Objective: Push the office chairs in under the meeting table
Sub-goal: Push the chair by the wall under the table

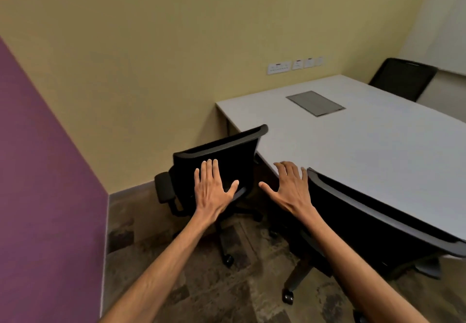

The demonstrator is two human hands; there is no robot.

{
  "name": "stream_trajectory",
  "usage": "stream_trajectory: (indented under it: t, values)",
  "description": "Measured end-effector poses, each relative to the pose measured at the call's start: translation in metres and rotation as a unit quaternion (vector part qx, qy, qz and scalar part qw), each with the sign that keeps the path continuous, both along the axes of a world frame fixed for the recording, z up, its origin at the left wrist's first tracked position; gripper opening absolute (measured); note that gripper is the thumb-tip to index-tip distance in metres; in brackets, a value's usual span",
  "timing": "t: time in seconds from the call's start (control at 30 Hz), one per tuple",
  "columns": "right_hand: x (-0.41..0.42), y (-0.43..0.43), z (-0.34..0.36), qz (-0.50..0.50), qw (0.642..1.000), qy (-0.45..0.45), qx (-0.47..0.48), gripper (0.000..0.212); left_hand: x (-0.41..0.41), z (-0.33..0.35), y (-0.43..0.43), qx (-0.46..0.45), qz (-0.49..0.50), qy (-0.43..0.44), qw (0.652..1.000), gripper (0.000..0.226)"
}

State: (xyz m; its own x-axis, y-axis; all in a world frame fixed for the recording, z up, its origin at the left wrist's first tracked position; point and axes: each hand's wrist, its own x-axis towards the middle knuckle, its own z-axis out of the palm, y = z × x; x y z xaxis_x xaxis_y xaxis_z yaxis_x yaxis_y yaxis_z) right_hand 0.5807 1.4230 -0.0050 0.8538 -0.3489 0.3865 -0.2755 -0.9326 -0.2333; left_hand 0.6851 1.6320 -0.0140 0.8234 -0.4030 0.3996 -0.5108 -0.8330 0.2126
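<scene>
Two flat, spread hands reach forward: left hand [214, 189] lies over the near chair [222, 161] backrest, right hand [290, 189] empty beside the second chair [378, 221], beyond whose fingertips spreads the meeting table [365, 146].

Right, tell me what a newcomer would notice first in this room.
First, the two open hands at centre: the left hand spread against the backrest of the near-left office chair, the right hand open beside it. Then the white meeting table filling the right side, with a second chair along its near edge. The purple wall stands out at left.
</scene>
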Motion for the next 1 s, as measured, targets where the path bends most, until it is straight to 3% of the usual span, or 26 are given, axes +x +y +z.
stream_trajectory:
  t: [0.27, 0.53, 0.67, 0.9, 1.0]
  values:
    - [0.094, 0.017, 0.007, 0.077, 0.997, 0.014, -0.013, 0.076, 0.058, -0.002, 0.032, 0.0, 0.043, 0.017, 0.999, 0.086]
    - [0.19, 0.0, 0.005, 0.073, 0.996, 0.052, -0.023, 0.075, 0.139, -0.002, 0.0, -0.028, -0.069, 0.023, 0.997, 0.055]
    - [0.231, -0.016, -0.001, 0.07, 0.991, 0.116, -0.021, 0.073, 0.175, -0.015, -0.014, 0.005, -0.118, 0.047, 0.992, 0.052]
    - [0.274, -0.027, -0.01, 0.051, 0.986, 0.146, -0.059, 0.02, 0.212, -0.014, -0.023, 0.115, -0.089, 0.07, 0.987, 0.033]
    - [0.288, -0.021, -0.005, 0.044, 0.982, 0.176, -0.049, 0.012, 0.221, -0.011, -0.016, 0.133, -0.082, 0.084, 0.984, 0.023]
